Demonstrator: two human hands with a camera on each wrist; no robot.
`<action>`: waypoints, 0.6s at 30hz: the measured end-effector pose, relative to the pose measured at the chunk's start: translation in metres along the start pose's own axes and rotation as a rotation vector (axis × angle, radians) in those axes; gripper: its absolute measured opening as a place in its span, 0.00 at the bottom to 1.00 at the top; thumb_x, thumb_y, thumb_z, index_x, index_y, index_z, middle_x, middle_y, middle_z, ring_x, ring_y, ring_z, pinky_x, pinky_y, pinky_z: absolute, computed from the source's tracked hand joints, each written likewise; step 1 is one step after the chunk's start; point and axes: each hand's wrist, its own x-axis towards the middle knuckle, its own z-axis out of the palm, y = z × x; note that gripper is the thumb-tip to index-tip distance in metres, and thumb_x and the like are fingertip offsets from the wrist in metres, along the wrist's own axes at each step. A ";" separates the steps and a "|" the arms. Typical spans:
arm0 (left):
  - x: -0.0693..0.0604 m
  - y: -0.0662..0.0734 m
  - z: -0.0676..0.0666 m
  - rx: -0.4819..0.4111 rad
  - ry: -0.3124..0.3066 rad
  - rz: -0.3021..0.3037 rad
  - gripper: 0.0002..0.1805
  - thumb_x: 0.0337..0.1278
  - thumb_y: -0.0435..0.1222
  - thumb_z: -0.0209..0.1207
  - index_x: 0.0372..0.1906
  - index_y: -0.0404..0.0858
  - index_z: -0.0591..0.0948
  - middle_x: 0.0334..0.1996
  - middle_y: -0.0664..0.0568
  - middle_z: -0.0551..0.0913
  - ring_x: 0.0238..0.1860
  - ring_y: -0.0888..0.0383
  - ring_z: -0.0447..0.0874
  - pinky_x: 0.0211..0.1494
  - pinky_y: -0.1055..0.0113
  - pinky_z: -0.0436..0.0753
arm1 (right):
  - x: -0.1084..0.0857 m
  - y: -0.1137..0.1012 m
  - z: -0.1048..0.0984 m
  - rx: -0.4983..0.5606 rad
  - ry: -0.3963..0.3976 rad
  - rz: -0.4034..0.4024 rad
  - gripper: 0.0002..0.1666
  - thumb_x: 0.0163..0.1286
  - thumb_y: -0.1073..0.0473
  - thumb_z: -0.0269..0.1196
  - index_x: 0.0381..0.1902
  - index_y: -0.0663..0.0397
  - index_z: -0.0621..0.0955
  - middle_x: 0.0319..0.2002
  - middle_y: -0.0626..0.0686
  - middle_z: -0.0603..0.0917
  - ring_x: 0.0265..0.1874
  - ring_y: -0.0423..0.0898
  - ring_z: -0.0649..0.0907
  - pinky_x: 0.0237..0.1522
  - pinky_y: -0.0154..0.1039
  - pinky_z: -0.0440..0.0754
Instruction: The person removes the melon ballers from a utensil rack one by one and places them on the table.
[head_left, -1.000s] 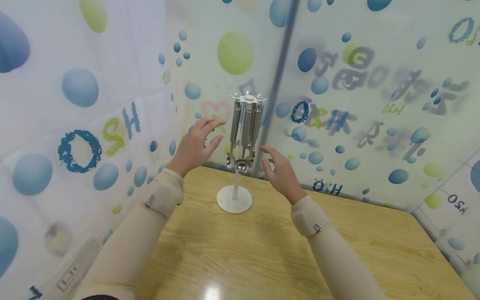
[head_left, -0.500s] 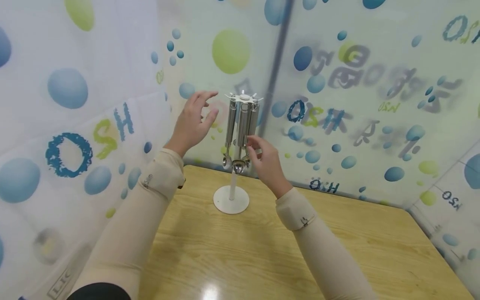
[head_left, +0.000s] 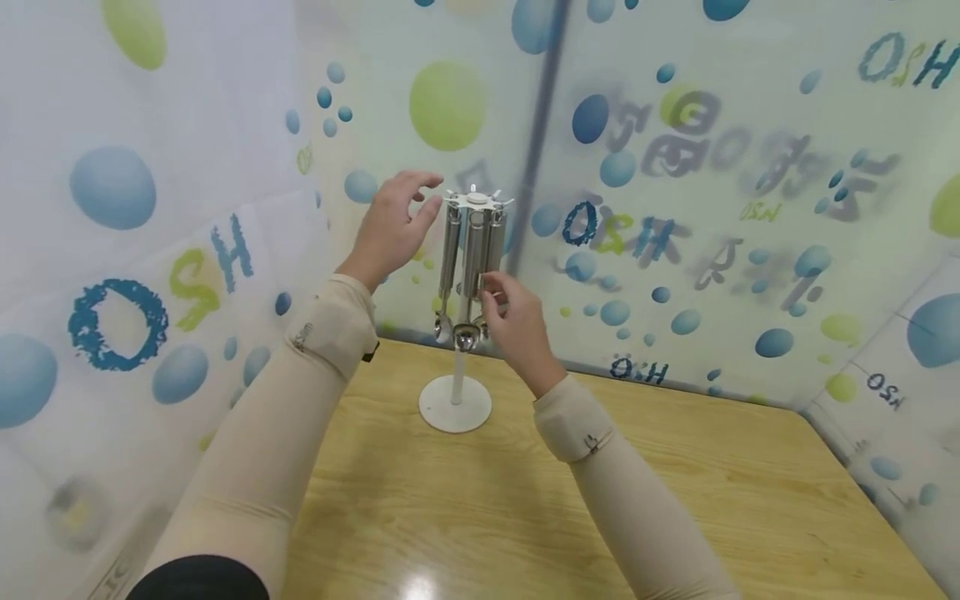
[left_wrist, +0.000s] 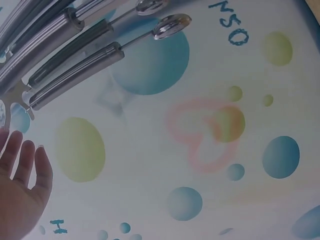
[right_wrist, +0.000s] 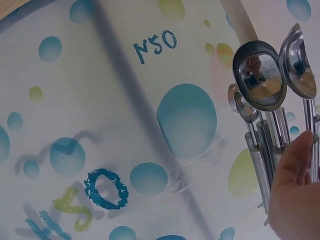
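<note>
A white stand (head_left: 455,417) holds several hanging metal utensils (head_left: 474,250), their bowls downward. Beside its spoked top stays my left hand (head_left: 390,221), fingers bent loosely with nothing in them. The left wrist view shows that hand (left_wrist: 22,190) apart from the utensil handles (left_wrist: 77,75). Lower on the rack's right side, my right hand (head_left: 521,329) pinches a utensil near the bottom of its handle. In the right wrist view, the thumb and fingers of this hand (right_wrist: 297,200) are at the rightmost handle, below the ladle-like bowls (right_wrist: 260,75); fingertip contact is partly hidden.
The stand is near the back edge of a wooden table (head_left: 465,508). Printed curtains (head_left: 652,275) with dots and letters rise behind it and along the left side. A black round shape (head_left: 198,579) appears at the bottom left.
My right hand has moved left and up from beside the rack to a utensil. My left hand has risen to near the rack's top. The view has shifted slightly.
</note>
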 end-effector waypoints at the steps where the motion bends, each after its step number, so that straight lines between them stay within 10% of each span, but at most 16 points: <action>1: 0.000 0.000 0.001 0.002 -0.005 -0.002 0.21 0.78 0.42 0.51 0.67 0.38 0.77 0.64 0.46 0.77 0.57 0.46 0.76 0.56 0.51 0.77 | 0.000 -0.001 0.000 -0.004 -0.002 0.005 0.17 0.78 0.66 0.56 0.60 0.66 0.78 0.47 0.61 0.85 0.40 0.51 0.85 0.39 0.42 0.85; 18: -0.002 0.000 0.012 0.038 -0.010 -0.027 0.18 0.78 0.40 0.51 0.62 0.39 0.81 0.61 0.47 0.82 0.55 0.48 0.79 0.56 0.53 0.78 | 0.005 -0.011 0.007 -0.205 0.044 0.046 0.20 0.79 0.59 0.58 0.62 0.64 0.78 0.42 0.57 0.90 0.34 0.49 0.88 0.35 0.44 0.85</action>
